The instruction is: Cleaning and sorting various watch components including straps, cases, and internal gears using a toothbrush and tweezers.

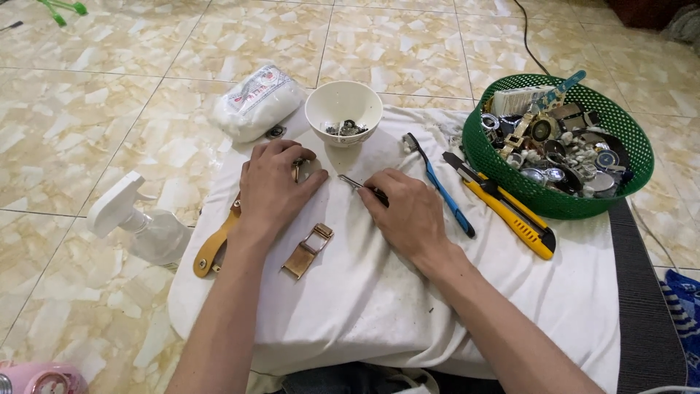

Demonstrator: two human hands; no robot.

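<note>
Head view: our left hand (275, 182) presses down on a watch (300, 169); our right hand (403, 208) pinches tweezers (355, 184) on the cloth (379, 292).

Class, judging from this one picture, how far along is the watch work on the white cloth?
Done: a bronze strap piece lies detached on the white cloth, and small parts sit in the white bowl. In hand: the left hand covers the watch; the right hand points tweezers at it. Left: the tan strap looks still attached.
</note>
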